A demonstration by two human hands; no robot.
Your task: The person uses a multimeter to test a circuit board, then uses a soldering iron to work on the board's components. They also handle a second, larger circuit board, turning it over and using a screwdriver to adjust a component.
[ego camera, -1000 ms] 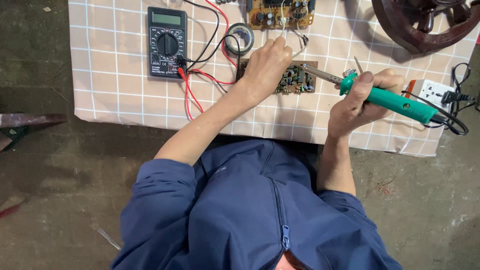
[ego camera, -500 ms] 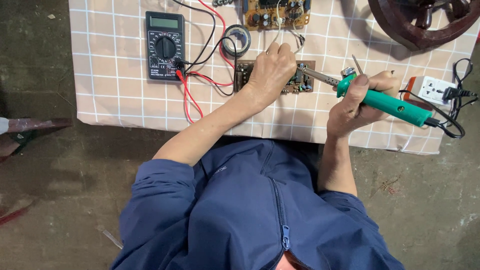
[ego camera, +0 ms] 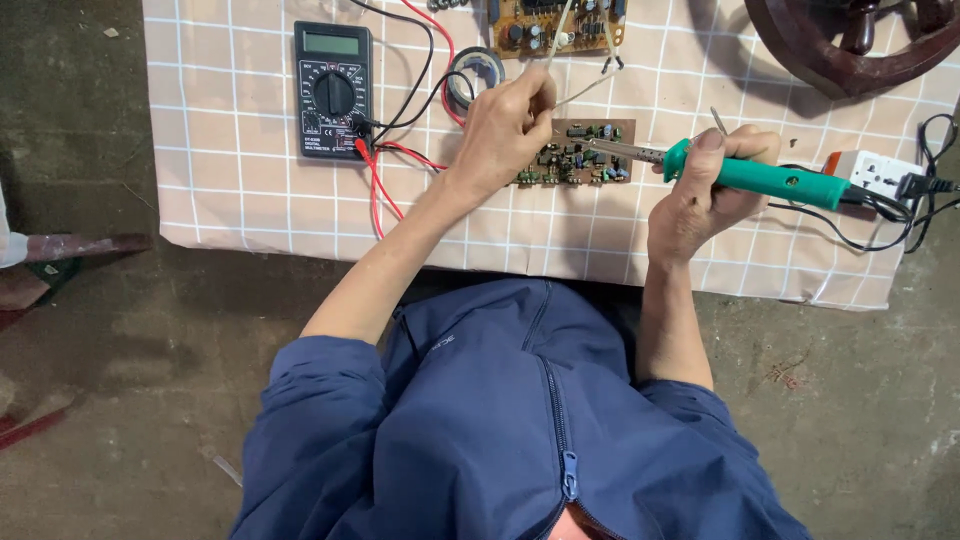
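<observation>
Both hands work over the worktop point(ego camera: 250, 200), which wears a checked beige cloth. Right hand point(ego camera: 705, 190) is closed around a green-handled soldering iron point(ego camera: 760, 178), its metal tip reaching onto the small brown circuit board point(ego camera: 580, 155) lying flat near the worktop's middle. Left hand point(ego camera: 505, 130) rests just beside that board, fingers pinched on a thin pale wire point(ego camera: 560, 25). A black multimeter point(ego camera: 333, 88) sits to the left, a second circuit board point(ego camera: 555, 20) at the far edge, and a roll of tape point(ego camera: 475, 72) between them.

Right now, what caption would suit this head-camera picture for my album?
Left hand pinches a thin wire over a brown circuit board while right hand holds a green-handled soldering iron to it.
</observation>
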